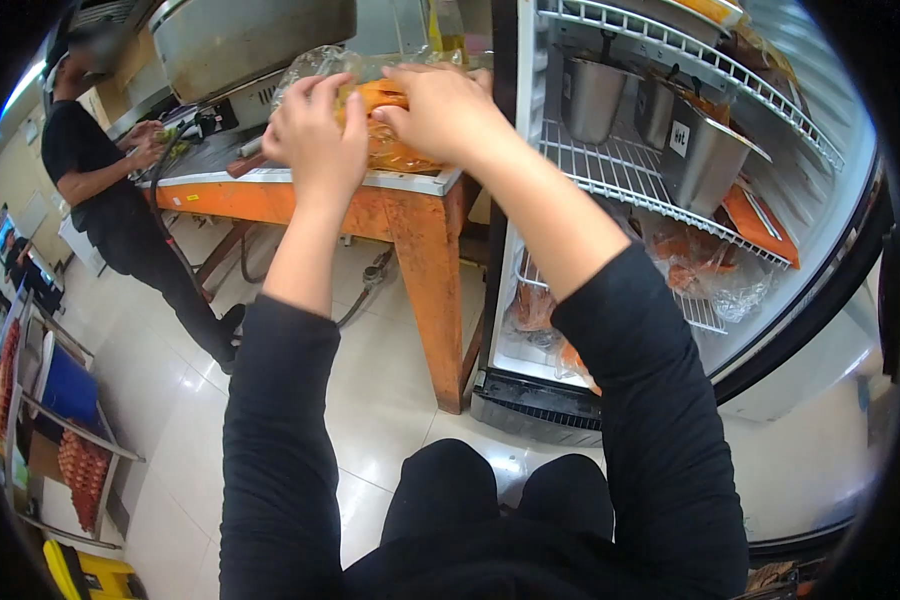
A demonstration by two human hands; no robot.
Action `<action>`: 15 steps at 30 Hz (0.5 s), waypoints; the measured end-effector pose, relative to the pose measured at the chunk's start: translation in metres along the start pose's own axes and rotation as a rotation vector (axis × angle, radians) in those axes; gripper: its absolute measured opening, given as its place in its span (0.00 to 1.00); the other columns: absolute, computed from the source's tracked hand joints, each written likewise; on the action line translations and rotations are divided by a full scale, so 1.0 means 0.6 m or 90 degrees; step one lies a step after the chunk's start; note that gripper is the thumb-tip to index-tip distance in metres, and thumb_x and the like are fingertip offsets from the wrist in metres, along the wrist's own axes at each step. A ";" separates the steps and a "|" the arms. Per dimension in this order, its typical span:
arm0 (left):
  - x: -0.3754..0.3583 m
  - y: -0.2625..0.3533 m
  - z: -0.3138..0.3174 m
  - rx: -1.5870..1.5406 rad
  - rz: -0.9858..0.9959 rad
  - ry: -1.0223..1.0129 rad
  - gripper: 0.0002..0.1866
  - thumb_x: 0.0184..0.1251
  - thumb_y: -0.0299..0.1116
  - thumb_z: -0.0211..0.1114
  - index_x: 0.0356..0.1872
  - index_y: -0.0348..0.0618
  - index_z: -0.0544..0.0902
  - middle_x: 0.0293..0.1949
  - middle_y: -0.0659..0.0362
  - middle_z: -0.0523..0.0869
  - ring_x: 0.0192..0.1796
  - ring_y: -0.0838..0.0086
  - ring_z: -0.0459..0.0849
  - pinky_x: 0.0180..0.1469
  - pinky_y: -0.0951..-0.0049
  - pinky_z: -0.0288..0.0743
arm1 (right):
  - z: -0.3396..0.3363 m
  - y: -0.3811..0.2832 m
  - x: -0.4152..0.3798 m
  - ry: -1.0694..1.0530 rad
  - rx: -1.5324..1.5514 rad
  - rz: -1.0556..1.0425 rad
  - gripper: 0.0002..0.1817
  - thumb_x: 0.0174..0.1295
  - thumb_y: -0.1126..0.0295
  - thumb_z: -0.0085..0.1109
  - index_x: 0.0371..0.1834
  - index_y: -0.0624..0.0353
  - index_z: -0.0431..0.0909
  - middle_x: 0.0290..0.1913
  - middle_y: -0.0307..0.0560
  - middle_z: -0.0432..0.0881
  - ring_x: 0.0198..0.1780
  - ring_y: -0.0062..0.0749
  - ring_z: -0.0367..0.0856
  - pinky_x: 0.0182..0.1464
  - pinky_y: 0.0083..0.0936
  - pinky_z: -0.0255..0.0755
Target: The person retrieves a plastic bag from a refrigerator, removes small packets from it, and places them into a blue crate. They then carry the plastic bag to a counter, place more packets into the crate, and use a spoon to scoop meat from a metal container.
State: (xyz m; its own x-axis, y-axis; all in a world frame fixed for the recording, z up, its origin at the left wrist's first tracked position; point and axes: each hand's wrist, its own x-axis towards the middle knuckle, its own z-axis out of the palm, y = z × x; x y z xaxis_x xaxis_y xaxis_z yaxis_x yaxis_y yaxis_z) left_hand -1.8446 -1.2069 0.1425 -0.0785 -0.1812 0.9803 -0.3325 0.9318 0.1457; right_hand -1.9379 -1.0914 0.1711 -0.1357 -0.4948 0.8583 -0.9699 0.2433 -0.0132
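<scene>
A clear plastic bag with orange contents lies on the corner of the worktable, and I cannot make out what is inside. My left hand is at the bag's left side with its fingers spread, next to loose crinkled plastic. Over the top of the bag, my right hand grips it, thumb on the near side and fingers bent across. The fingertips of this hand are partly hidden by the plastic.
The worktable has an orange frame. At right stands an open fridge with wire shelves and metal containers. A large metal pot sits behind my hands. At left a person handles green food; a rack holds egg trays.
</scene>
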 end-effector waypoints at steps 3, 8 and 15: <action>-0.053 0.029 -0.061 -0.221 0.090 0.077 0.14 0.61 0.31 0.61 0.48 0.43 0.79 0.51 0.53 0.76 0.57 0.59 0.72 0.61 0.59 0.60 | -0.041 -0.028 -0.069 0.154 0.225 -0.099 0.10 0.56 0.68 0.59 0.39 0.60 0.80 0.45 0.51 0.82 0.49 0.46 0.79 0.51 0.38 0.70; -0.393 0.015 -0.138 -0.436 0.102 -0.232 0.19 0.47 0.25 0.60 0.44 0.39 0.72 0.39 0.49 0.77 0.42 0.55 0.76 0.46 0.57 0.69 | -0.096 -0.028 -0.381 0.107 0.316 -0.253 0.07 0.49 0.68 0.64 0.24 0.56 0.75 0.25 0.43 0.72 0.27 0.36 0.71 0.27 0.33 0.62; -0.745 0.038 -0.330 -0.569 0.040 -1.045 0.25 0.62 0.41 0.63 0.59 0.48 0.71 0.61 0.56 0.73 0.67 0.62 0.66 0.71 0.48 0.49 | -0.233 -0.010 -0.911 -0.607 0.380 0.183 0.14 0.67 0.60 0.50 0.48 0.54 0.76 0.49 0.46 0.78 0.52 0.41 0.75 0.55 0.37 0.67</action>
State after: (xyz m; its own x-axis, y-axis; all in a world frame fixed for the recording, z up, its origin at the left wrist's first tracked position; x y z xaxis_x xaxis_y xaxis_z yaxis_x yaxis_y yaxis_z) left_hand -1.6313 -1.0421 -0.2663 -0.9603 0.2781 -0.0240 0.1913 0.7183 0.6689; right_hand -1.8295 -0.7060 -0.2262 -0.2171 -0.9747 0.0525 -0.7852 0.1424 -0.6026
